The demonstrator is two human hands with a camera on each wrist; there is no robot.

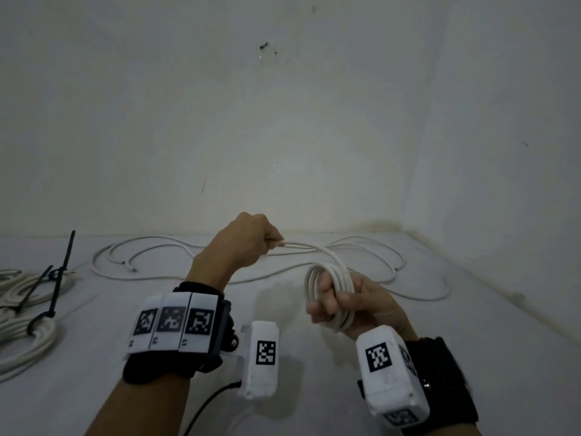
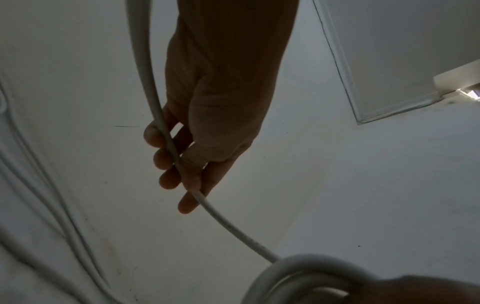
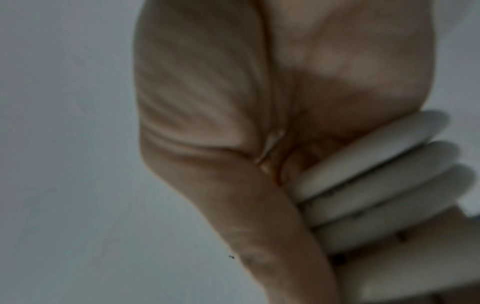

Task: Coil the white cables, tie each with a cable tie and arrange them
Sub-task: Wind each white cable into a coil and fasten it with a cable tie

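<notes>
In the head view my right hand [image 1: 327, 306] grips a small coil of white cable [image 1: 333, 275] of several turns, held upright above the white surface [image 1: 314, 366]. One strand [image 1: 301, 246] leads from the coil up-left to my left hand [image 1: 267, 242], whose fingers curl round it. The left wrist view shows that cable [image 2: 226, 220] passing through the curled fingers [image 2: 166, 179] down to the coil [image 2: 298, 265]. Against my right palm, the right wrist view shows three coil turns [image 3: 376, 185]. The cable's loose remainder [image 1: 421, 298] lies in loops behind my hands.
Another loose white cable [image 1: 151, 238] lies at the back left, its cut ends showing. At the far left lie coiled cables [image 1: 41, 341] bound with black cable ties [image 1: 61, 275]. A pale wall [image 1: 283, 136] rises close behind, meeting a side wall at the right.
</notes>
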